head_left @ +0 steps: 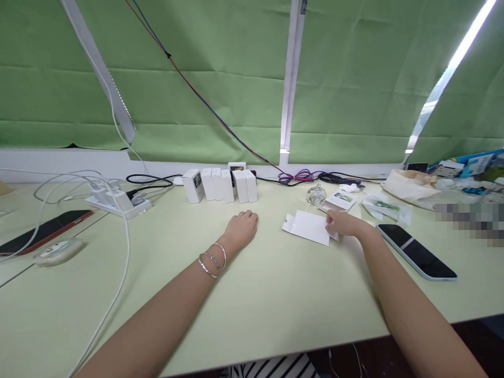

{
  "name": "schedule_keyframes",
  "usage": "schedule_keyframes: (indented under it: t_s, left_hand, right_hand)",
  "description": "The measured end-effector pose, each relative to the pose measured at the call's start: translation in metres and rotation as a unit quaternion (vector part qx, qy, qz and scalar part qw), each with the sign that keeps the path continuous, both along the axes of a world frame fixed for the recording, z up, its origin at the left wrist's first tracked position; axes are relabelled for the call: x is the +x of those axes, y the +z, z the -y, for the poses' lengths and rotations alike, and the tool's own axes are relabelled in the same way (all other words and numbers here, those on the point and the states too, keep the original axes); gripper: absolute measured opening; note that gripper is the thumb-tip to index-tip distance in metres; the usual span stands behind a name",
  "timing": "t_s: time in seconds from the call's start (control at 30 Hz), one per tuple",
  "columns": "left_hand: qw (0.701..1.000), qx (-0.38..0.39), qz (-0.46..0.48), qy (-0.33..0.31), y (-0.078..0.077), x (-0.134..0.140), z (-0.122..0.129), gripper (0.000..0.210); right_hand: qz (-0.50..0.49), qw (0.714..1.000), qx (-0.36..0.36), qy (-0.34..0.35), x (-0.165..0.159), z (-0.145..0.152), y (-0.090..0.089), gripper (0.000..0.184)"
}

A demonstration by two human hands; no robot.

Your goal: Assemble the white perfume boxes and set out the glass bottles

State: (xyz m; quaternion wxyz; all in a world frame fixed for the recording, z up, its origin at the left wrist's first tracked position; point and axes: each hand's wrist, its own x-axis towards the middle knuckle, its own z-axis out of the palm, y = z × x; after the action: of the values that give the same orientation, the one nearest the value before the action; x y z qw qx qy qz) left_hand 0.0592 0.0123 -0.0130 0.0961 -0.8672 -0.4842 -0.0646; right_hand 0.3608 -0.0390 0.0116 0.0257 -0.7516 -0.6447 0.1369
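In the head view my right hand (343, 224) pinches the right end of a flat, unfolded white paper box (309, 227), which lies low over the table. A tab sticks out at the box's left end. My left hand (241, 230) rests on the table with fingers curled under and their tips hidden. Bracelets (212, 260) circle that wrist. Behind the left hand stands a row of small white boxes (216, 185). Beyond the flat box sit a small clear glass jar (316, 195) and a white card with a green picture (340, 200).
A phone (417, 252) lies right of my right arm. Further right are a clear packet (388, 207) and a cream cloth bag (409, 186). On the left are a power strip (118, 202), a mouse (59, 252), a dark phone (43, 231) and a trailing white cable (126, 252).
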Motion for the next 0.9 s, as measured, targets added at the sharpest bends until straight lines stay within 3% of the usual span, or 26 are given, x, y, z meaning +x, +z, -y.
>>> schedule_keyframes:
  t_s: [0.23, 0.43, 0.9]
  left_hand:
    - [1.000, -0.003, -0.001, 0.002, 0.000, 0.000, 0.000, 0.028]
    - [1.000, 0.005, -0.006, -0.003, 0.002, 0.001, 0.002, 0.029]
    - [1.000, 0.009, -0.016, -0.005, 0.002, 0.000, 0.002, 0.028]
  right_hand:
    - [-0.033, 0.996, 0.048, 0.064, -0.029, 0.001, -0.001, 0.019]
    - [-0.049, 0.980, 0.096, 0.169, -0.054, 0.003, -0.006, 0.037]
    - [-0.080, 0.974, 0.111, 0.179, -0.053, 0.000, -0.009, 0.046]
